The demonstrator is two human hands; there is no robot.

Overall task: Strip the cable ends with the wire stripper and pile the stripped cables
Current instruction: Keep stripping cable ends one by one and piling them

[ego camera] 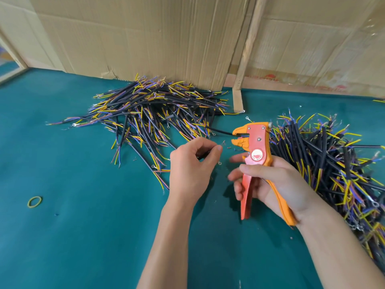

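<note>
Cable pile [150,113] left, cable heap [333,163] right, cardboard [145,38] behind both.

I see a teal-covered table [83,236] bearing two cable piles, one at centre-left [150,109], one at right [333,163], a yellow rubber band [34,201], and upright cardboard sheets [145,38] behind.

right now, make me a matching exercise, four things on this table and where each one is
Things:
1. wire stripper
2. rubber band
3. far pile
4. near pile

Places:
A. alone on the green mat, left of both arms
B. against the cardboard
C. in the right hand
D. at the right edge, behind the right hand

Pairs: 1-C, 2-A, 3-B, 4-D
</note>
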